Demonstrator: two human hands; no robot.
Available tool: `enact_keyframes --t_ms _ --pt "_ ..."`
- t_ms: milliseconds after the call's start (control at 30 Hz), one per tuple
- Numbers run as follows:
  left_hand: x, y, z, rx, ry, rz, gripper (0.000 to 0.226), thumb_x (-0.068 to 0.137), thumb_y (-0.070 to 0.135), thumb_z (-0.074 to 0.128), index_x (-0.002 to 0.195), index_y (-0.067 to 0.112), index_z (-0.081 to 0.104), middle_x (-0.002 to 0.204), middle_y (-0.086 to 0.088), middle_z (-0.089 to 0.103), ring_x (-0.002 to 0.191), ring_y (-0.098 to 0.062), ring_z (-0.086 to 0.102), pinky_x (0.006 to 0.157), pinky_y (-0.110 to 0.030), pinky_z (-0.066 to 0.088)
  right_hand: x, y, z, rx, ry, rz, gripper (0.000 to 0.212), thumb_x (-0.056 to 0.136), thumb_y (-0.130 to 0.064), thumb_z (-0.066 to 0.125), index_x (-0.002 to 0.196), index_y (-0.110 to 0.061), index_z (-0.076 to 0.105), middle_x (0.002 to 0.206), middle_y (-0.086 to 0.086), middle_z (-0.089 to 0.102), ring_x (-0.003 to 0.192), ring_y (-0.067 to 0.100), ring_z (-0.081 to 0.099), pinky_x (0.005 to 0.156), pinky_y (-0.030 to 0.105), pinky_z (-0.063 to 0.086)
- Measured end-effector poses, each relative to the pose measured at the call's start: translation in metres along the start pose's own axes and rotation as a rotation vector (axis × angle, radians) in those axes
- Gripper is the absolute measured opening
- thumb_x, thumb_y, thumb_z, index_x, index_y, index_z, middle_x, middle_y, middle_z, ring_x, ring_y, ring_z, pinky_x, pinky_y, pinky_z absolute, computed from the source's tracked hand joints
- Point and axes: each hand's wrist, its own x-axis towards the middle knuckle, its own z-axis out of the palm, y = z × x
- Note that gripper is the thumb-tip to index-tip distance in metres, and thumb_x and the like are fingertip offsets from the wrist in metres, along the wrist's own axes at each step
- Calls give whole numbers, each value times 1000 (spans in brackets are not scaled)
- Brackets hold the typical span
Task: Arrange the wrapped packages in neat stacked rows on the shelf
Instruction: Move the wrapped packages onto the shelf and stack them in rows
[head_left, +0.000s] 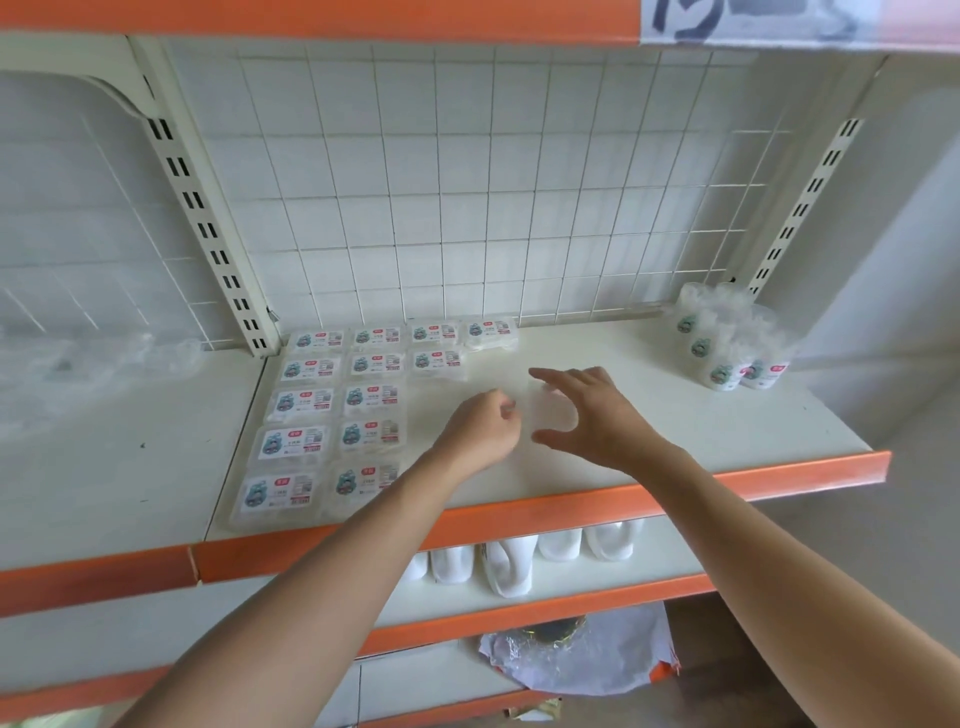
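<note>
Shelf (639, 410) lies open to you at 12 and 4 o'clock; packages (332, 410) block 9, wrapped bundle (727, 343) crowds 2.

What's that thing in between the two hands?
A see-through wrapped package, a bit blurry, sits on the shelf between the left hand and the right hand. The head view shows it.

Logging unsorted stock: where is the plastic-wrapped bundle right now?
Head view: the bundle stands at the shelf's back right corner, by the wire grid, well right of the laid rows.
</note>
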Motion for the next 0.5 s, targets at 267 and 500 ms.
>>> enact_keyframes --t_ms 267,500 --pt "-1 -1 -11 -436 30 -156 20 99 22 42 101 15 60 88 -5 61 80 -25 61 82 -45 55 10 -21 -5 466 123 -79 62 73 -12 81 125 -30 52 113 -1 49 101 6 59 95 20 48" --pt "2 -7 -19 -678 73 -177 16 99 10 50 114 11 51 102 -10 62 77 -28 67 85 -44 57 11 -16 -2 376 116 -40 57 71 -21 82 114 -31 46 114 -12 57 111 7 55 94 36 50"
